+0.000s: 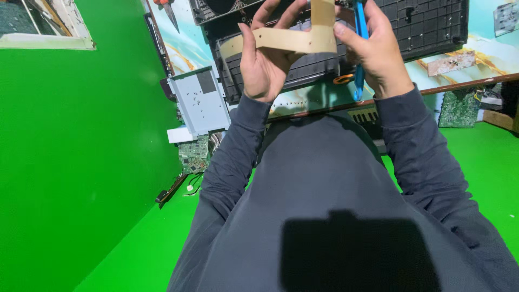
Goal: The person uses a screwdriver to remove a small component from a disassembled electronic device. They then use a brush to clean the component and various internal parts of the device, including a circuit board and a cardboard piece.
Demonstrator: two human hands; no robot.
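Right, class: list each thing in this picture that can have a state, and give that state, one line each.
Left hand: closed on the tan strip.
Right hand: holding the blue tool.
Tan strip: bent, held up.
Blue tool: upright in hand.
Black casing: lying on table.
Grey metal plate: lying flat.

This looks like an electronics repair workshop set up inside a green-walled, green-floored room. A worktable (476,84) carries opened black plastic housings (421,21). A bare metal plate (200,103) leans beside it, green circuit boards (193,156) and loose wires (189,186) lie on the floor, and red-handled pliers (166,6) rest on the tabletop.
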